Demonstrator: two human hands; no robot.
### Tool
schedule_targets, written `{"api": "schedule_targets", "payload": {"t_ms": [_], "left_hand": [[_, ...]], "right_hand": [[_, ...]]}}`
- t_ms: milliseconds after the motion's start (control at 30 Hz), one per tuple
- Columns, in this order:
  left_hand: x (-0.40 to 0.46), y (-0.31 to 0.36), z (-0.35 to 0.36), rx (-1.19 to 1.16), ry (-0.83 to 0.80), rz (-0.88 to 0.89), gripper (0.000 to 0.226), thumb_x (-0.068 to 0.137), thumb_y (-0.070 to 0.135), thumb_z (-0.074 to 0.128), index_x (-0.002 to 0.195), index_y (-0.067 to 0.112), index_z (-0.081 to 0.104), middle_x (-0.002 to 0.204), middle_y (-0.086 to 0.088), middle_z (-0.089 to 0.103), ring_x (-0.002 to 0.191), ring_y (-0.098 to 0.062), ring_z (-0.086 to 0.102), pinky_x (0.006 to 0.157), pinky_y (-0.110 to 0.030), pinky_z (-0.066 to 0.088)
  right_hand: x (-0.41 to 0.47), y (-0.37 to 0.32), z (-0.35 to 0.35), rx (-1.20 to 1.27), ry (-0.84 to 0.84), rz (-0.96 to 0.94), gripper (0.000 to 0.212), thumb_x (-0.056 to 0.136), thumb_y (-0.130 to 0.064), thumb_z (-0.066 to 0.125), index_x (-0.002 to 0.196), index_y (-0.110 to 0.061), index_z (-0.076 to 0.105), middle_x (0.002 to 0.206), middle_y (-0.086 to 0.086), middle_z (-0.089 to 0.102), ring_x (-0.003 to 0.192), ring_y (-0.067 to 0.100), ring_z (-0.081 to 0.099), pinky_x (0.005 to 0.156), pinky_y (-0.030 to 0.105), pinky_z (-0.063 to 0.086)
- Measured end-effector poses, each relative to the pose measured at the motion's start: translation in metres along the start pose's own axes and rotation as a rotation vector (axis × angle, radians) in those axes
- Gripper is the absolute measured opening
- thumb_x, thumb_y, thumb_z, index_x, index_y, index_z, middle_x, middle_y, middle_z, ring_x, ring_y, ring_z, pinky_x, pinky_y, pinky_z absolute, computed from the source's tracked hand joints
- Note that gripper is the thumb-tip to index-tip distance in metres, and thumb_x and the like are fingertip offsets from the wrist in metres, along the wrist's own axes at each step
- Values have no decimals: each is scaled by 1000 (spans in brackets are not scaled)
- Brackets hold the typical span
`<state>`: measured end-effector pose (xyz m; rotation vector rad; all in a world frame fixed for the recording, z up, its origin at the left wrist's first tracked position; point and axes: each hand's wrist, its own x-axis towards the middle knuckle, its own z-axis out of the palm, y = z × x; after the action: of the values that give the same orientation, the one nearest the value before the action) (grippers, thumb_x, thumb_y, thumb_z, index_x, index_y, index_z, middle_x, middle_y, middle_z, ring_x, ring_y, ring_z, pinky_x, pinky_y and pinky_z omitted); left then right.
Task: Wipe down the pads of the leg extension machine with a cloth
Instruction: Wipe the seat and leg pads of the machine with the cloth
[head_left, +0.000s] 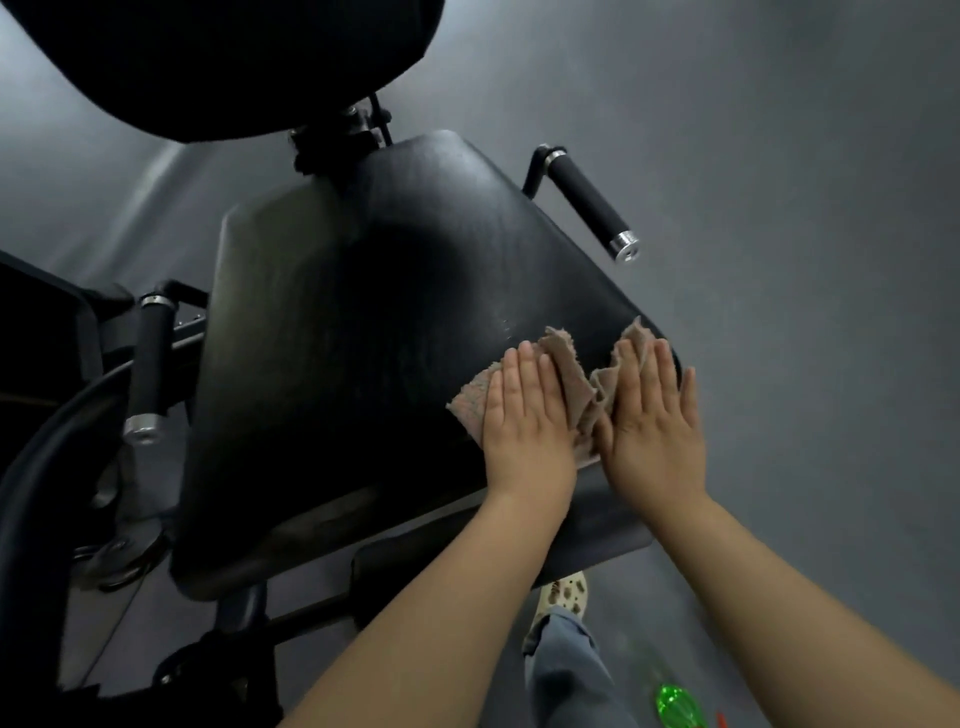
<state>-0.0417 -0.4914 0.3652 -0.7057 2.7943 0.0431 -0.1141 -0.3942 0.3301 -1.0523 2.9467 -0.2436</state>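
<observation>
The black seat pad (363, 338) of the leg extension machine fills the middle of the view, and the black back pad (218, 57) rises at the top left. A crumpled beige cloth (576, 379) lies on the seat's near right corner. My left hand (524, 421) presses flat on the cloth's left part, fingers together. My right hand (654, 426) presses flat on its right part, beside the seat's edge. The cloth bunches up between the two hands.
Two black grip handles with chrome ends flank the seat, one on the right (592, 202) and one on the left (148, 364). Machine frame and pivot parts (119, 556) sit lower left. A green spray bottle (678, 706) lies on the grey floor by my foot (563, 597).
</observation>
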Motion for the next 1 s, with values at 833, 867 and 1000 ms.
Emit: {"api": "schedule_targets", "payload": {"t_ms": [833, 867, 1000], "left_hand": [[37, 35, -41, -227, 5, -143, 70, 96, 41, 26, 144, -6, 8, 153, -25, 2, 143, -32, 5, 115, -41, 4], [40, 36, -38, -219, 82, -38, 65, 93, 39, 28, 143, -3, 20, 152, -23, 17, 141, -31, 18, 115, -41, 10], [56, 34, -23, -173, 12, 169, 63, 86, 43, 20, 140, 13, 32, 145, -11, 40, 134, -25, 38, 109, -42, 24]], "right_hand": [[39, 32, -26, 1011, -206, 489, 15, 99, -27, 38, 108, -22, 49, 108, -4, 53, 106, 16, 51, 85, 26, 35], [41, 32, -29, 999, -236, 506, 21, 99, -30, 36, 112, -21, 51, 109, -5, 52, 107, 15, 50, 86, 27, 36], [58, 38, -37, 991, -392, 519, 39, 100, -38, 29, 122, -20, 56, 118, -6, 56, 114, 11, 50, 98, 28, 37]]}}
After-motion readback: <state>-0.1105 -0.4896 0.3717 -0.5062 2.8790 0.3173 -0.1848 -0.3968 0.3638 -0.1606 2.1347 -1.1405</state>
